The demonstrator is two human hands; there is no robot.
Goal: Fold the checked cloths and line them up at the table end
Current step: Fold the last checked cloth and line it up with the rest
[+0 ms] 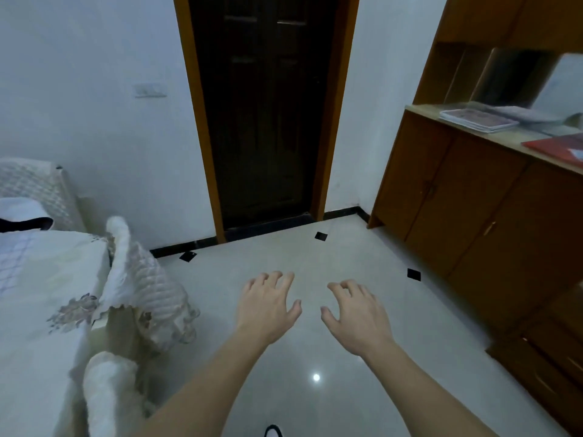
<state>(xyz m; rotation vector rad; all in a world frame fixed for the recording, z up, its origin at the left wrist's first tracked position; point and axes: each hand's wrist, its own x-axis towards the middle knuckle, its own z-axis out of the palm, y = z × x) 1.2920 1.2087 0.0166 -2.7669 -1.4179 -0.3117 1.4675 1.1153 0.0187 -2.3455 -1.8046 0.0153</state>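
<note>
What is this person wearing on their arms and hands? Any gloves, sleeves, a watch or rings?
Nothing that shows. The left hand and the right hand are bare, with no gloves and no rings that I can make out. The left forearm and the right forearm are uncovered down to the picture's bottom edge: no sleeve, watch, bracelet or strap in view.

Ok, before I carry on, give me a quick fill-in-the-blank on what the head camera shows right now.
1. The left hand and right hand reach out over the floor and both hold ____.
2. The dark door straight ahead is ____.
3. The wooden cabinet stands on the person's ____ side.
Missing words: nothing; closed; right.
</note>
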